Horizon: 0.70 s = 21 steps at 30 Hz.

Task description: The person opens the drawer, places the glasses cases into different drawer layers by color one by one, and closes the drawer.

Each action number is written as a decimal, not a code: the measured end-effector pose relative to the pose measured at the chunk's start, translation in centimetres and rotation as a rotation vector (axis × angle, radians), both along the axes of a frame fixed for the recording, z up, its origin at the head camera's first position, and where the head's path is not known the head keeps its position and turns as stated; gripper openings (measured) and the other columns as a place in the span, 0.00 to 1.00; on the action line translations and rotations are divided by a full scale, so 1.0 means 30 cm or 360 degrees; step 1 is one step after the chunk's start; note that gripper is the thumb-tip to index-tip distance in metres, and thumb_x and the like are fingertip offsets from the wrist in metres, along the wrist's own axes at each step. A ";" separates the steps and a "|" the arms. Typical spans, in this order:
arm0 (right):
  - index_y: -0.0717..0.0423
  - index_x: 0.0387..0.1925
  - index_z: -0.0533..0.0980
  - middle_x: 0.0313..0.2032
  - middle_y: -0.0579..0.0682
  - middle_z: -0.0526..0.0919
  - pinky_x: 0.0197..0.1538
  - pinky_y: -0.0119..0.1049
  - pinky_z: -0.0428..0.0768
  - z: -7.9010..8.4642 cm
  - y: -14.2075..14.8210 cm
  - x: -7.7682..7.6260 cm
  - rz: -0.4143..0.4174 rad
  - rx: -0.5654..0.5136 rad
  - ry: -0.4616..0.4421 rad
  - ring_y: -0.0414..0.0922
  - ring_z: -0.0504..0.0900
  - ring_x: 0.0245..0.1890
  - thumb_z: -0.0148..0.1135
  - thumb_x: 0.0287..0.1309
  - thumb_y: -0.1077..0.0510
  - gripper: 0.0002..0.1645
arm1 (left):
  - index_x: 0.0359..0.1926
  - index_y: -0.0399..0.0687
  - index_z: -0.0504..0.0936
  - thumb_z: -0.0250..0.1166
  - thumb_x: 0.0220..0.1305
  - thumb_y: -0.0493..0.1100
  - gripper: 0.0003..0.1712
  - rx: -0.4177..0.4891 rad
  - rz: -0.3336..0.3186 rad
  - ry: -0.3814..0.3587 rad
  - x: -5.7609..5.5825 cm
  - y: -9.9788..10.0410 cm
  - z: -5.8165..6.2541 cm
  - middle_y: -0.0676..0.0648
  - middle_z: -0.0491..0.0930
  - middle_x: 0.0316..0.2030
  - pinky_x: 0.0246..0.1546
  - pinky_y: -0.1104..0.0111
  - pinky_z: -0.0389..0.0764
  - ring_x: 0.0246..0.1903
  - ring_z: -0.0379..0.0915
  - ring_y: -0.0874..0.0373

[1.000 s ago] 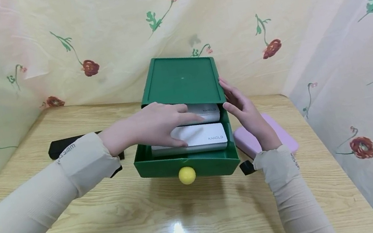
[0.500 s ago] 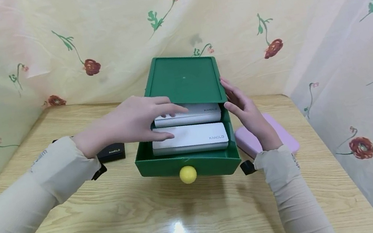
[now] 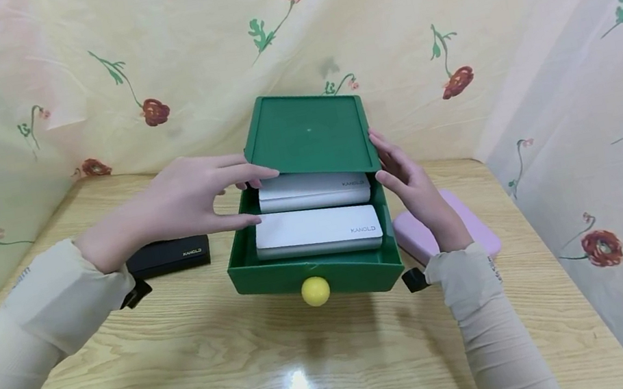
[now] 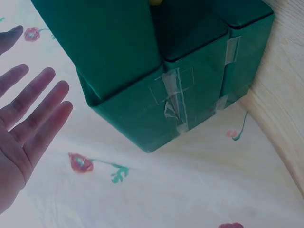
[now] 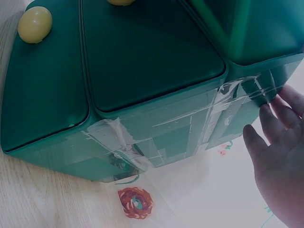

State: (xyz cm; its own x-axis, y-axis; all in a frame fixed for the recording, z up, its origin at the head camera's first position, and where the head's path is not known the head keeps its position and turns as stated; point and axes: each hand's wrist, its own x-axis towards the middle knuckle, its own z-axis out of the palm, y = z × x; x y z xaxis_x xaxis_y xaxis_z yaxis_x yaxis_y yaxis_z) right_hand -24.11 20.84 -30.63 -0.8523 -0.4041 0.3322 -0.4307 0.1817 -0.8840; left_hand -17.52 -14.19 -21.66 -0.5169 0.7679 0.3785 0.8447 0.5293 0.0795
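A green drawer cabinet [image 3: 309, 132] stands at the back of the table, its top drawer [image 3: 273, 279] pulled out. Inside lie two silvery-white cases: the front case [image 3: 317, 227] in full view, the rear case [image 3: 310, 189] partly under the cabinet's top. My left hand [image 3: 187, 199] hovers at the drawer's left side, its index fingertip close to the top's front left corner and its thumb tip overlapping the front case's left end. In the left wrist view its fingers [image 4: 40, 102] are spread. My right hand [image 3: 419, 196] rests its fingertips against the cabinet's right side, which the right wrist view also shows.
A black case [image 3: 175, 255] lies on the table left of the cabinet, partly behind my left wrist. To the right lies a lilac case [image 3: 469, 222], partly behind my right wrist. The drawer has a yellow knob [image 3: 315, 291]. A flowered cloth [image 3: 189, 70] hangs behind.
My left hand has drawn back to the left and away from over the two white cases, uncovering them and more of the black case. My right hand has stayed at the cabinet's side.
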 end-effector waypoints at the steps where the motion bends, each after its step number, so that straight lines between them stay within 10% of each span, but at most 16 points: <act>1: 0.42 0.75 0.53 0.76 0.38 0.49 0.75 0.55 0.51 0.000 0.000 0.000 0.0001 -0.0001 0.0000 0.45 0.48 0.77 0.47 0.72 0.58 0.34 | 0.59 0.51 0.78 0.71 0.56 0.49 0.29 0.0002 0.0005 0.0007 0.003 -0.004 0.000 0.51 0.82 0.43 0.30 0.67 0.78 0.36 0.80 0.60; 21: 0.42 0.75 0.53 0.76 0.38 0.49 0.75 0.55 0.51 -0.005 0.000 -0.005 0.0008 -0.0006 0.0012 0.45 0.48 0.77 0.47 0.72 0.58 0.34 | 0.55 0.47 0.81 0.78 0.46 0.46 0.32 0.0304 -0.0178 0.0334 0.140 0.023 -0.093 0.49 0.83 0.36 0.22 0.74 0.75 0.27 0.77 0.62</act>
State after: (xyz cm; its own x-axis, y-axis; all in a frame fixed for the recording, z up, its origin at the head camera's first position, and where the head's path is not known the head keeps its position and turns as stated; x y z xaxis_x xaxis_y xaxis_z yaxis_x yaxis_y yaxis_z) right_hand -24.25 20.85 -30.79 -0.8477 -0.4070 0.3402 -0.4383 0.1762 -0.8814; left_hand -13.32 -13.50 -24.44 -0.3283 0.7201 0.6112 0.9054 0.4244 -0.0137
